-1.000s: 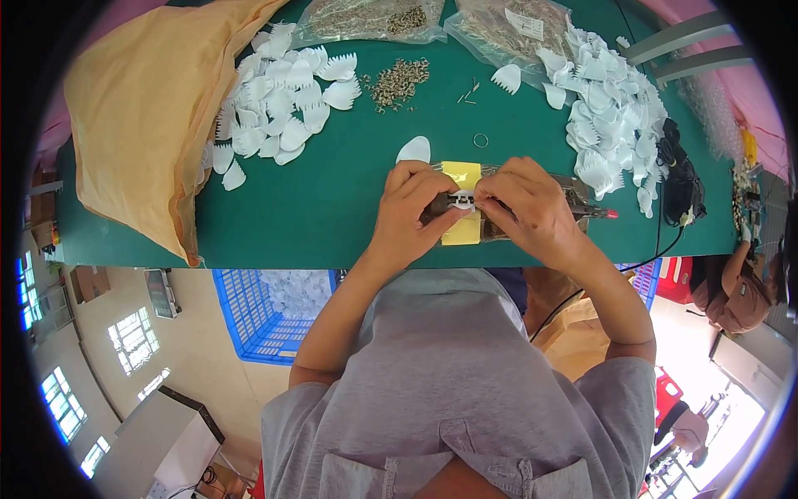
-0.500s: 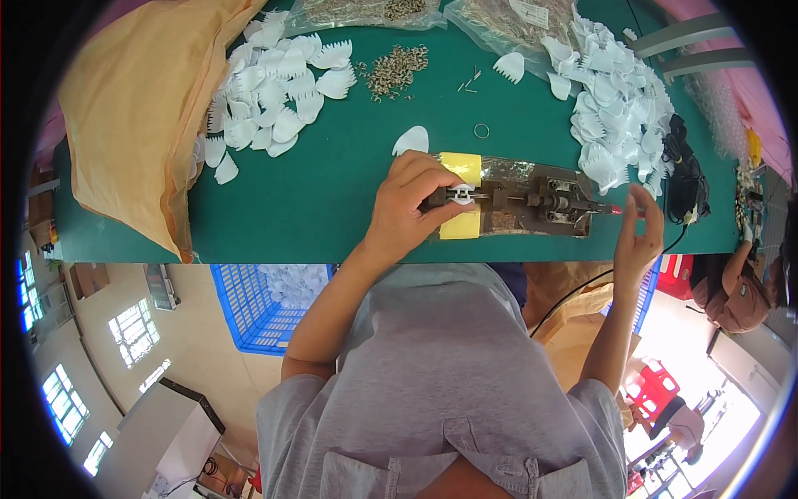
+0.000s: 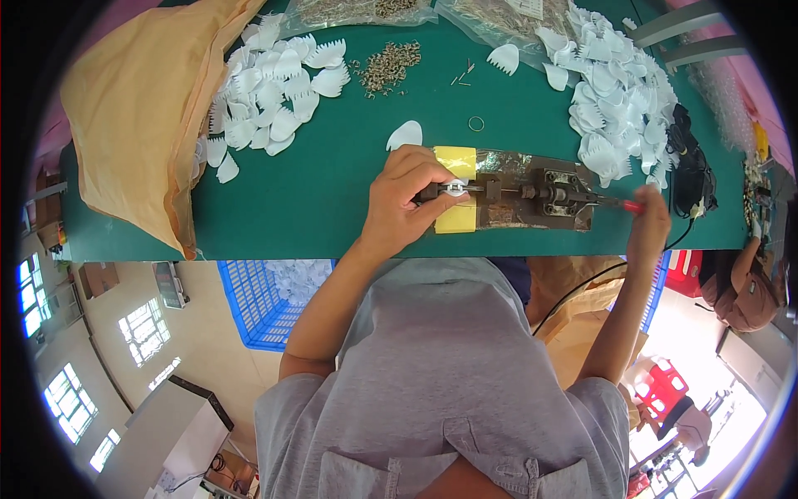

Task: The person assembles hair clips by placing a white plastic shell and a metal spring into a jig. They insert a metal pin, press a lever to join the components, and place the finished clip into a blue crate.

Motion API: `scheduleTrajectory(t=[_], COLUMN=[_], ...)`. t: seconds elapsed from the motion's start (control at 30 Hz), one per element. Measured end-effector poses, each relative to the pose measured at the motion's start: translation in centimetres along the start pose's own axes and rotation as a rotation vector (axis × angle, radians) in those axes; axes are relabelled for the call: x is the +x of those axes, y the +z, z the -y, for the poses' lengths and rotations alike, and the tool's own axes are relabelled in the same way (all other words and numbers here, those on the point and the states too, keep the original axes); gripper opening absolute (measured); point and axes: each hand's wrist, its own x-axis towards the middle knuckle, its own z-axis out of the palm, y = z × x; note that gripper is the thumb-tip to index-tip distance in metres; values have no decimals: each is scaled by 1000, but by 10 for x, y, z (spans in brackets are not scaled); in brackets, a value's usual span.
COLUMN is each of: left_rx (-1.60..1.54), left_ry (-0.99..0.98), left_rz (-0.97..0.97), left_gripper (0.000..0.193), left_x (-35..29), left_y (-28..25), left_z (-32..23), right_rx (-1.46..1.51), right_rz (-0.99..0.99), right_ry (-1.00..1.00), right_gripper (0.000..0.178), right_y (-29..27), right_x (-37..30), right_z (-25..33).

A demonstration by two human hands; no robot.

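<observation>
My left hand [image 3: 405, 198] is closed with thumb and fingers on a small white hair claw clip [image 3: 455, 188], held at the left end of a dark metal hand press [image 3: 532, 193]. Yellow tape [image 3: 455, 219] crosses the press's base close to those fingertips. Over on the right, my right hand [image 3: 650, 223] is closed around the red handle [image 3: 632, 205] of the press's lever, partly covering it. One loose white clip half [image 3: 405, 135] lies on the green table just beyond my left hand.
White toothed clip halves are heaped at left [image 3: 274, 91] and right [image 3: 615, 100]. Between them sit a pile of small brass-coloured springs [image 3: 386, 68], a few pins [image 3: 462, 75] and a metal ring [image 3: 475, 124]. A brown paper sack [image 3: 125, 125] stands left; a black cable bundle [image 3: 692, 170] lies right.
My right hand, open beside the lever before, has closed on its red handle, which now sits slightly further right. My left hand keeps its hold on the clip at the press.
</observation>
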Motion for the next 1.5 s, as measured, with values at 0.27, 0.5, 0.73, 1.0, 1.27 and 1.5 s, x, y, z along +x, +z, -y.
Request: scheduleTrajectory(t=[0.27,0.5,0.73,1.0,1.27,1.5], left_rx=[-3,-134,-193,394,310,213], left_ry=[-17,101,-117,-134,-368,-520], left_rz=[-11,-46,-36,-32,391,682], left_gripper=[28,27,29,31,36,29], left_x=[-3,2,-62,-11,68,84], left_y=[-2,-8,-136,-118,-66,-76], left_z=[4,-5,-43,-30,11,3], right_rx=[68,360,229,-248,-352,-605], right_rz=[144,10,26,252,529,690], right_ry=[-397,7,-96,-487,-721,-902], right_gripper=[25,28,28,13,11,10], right_y=[73,25,12,116,170,217], right_x=[-45,-3,-1,-52,-25,22], right_z=[86,-24,-36,80,102,94])
